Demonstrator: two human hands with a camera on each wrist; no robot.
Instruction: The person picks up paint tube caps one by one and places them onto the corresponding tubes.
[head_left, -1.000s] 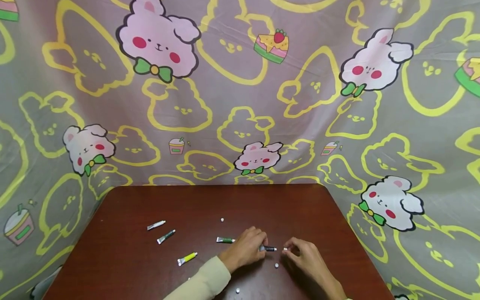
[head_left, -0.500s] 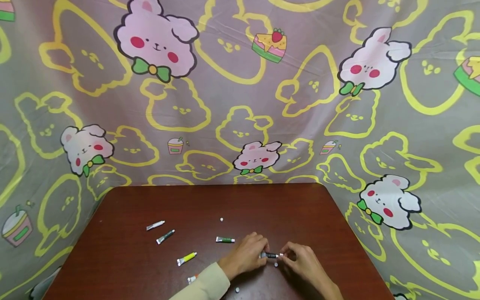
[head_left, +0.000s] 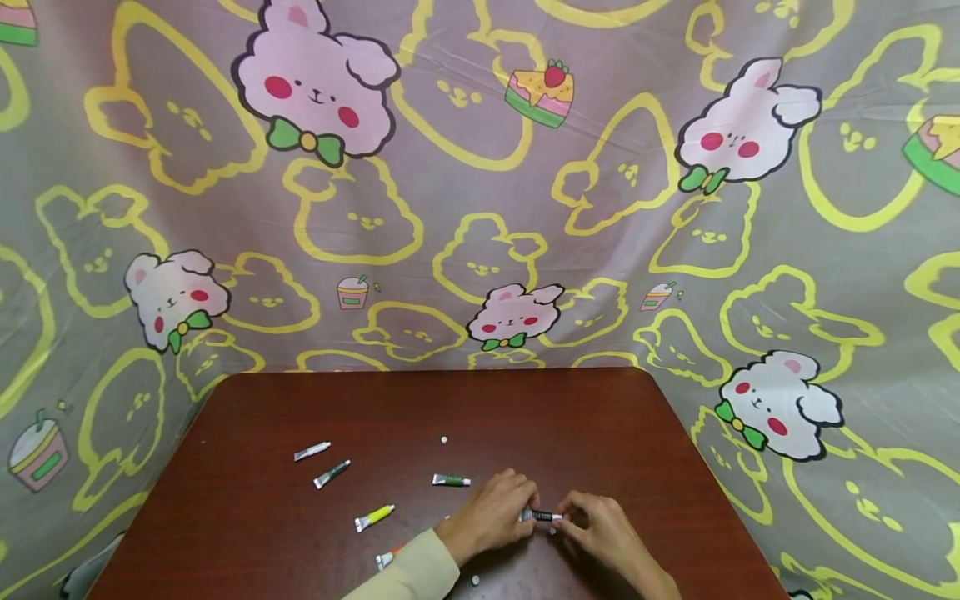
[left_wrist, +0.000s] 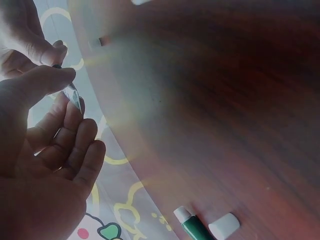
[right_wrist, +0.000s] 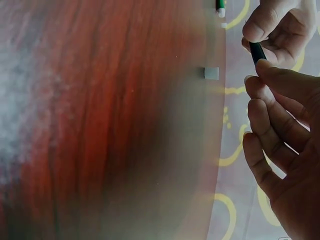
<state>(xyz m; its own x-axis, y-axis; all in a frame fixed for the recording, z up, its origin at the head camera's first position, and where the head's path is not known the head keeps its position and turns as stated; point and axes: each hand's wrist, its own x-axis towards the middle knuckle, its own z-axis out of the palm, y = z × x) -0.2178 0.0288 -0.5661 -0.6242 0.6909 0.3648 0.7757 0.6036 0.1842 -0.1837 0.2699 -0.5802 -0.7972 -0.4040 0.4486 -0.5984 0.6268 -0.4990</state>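
Note:
My left hand [head_left: 491, 512] pinches a small black paint tube [head_left: 542, 517] near its crimped end, between thumb and fingers. At the tube's other end, the thumb and forefinger of my right hand [head_left: 609, 531] pinch a small white cap [head_left: 558, 517] right at the nozzle. The right wrist view shows the black tube body [right_wrist: 256, 52] spanning both hands, with its cap end hidden behind the right fingertips. The other right fingers are loosely bent. A loose white cap [head_left: 553, 531] lies on the table just below the tube.
On the brown table [head_left: 600, 417] lie a green tube [head_left: 452, 481], a yellow tube [head_left: 375, 517], a dark green tube [head_left: 332, 473] and a white tube [head_left: 312, 451]. My left sleeve partly covers an orange tube [head_left: 388, 557]. White caps lie at the back [head_left: 444, 439] and front [head_left: 476, 581].
A second ago the white cap in my right fingers was apart from the black tube; now it is at the nozzle. Tube and both hands have moved slightly toward me.

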